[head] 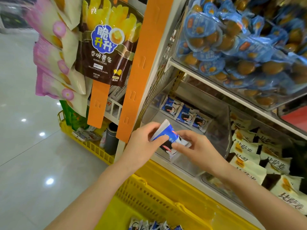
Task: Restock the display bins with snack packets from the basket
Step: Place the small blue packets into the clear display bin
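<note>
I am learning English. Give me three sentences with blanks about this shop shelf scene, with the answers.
1. The left hand and the right hand hold one ___-and-white packet.
2. The basket under the arms is ___.
3. The cream-and-black packets lie to the ___ of the hands.
Answers: blue; yellow; right.

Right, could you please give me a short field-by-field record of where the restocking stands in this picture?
left hand: grips the held packets from the left
right hand: pinches the same packets from the right
held packets: blue and white, count unclear, above the bin's front
clear bin: lower shelf, three matching packets at its back
yellow basket: below the shelf, more packets inside
neighbour bin: cream-and-black packets, to the right
upper bin: blue-wrapped snacks
</note>
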A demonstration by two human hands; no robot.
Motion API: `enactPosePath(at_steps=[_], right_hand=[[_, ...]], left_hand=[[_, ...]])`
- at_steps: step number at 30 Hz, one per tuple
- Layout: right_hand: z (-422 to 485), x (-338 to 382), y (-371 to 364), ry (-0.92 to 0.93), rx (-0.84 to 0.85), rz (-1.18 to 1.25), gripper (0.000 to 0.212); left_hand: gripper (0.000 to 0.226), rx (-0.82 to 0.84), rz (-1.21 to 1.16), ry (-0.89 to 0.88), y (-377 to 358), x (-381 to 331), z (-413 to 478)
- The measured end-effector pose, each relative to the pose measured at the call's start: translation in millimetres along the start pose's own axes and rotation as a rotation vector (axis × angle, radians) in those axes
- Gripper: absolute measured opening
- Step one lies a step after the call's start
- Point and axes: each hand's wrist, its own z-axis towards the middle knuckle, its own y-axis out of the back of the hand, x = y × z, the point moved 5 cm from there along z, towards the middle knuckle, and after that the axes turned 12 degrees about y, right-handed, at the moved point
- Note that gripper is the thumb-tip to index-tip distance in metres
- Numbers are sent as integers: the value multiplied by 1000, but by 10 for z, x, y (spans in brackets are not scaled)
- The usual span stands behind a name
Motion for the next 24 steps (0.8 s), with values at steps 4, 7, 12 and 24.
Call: enactPosePath(at_steps=[4,7,12,24], right_hand=[[149,-210,329,-127,-158,-87,32],[423,-439,550,-163,-272,-260,36],[1033,-875,442,-202,-245,-366,40],[1751,-1472,126,-215,-90,-618,38]], left_hand=[[27,-71,339,-183,20,-50,202],[29,-60,681,-276,-34,65,295],[44,-35,839,-405,-76,144,318],[36,-89,801,-520,-69,236,384]])
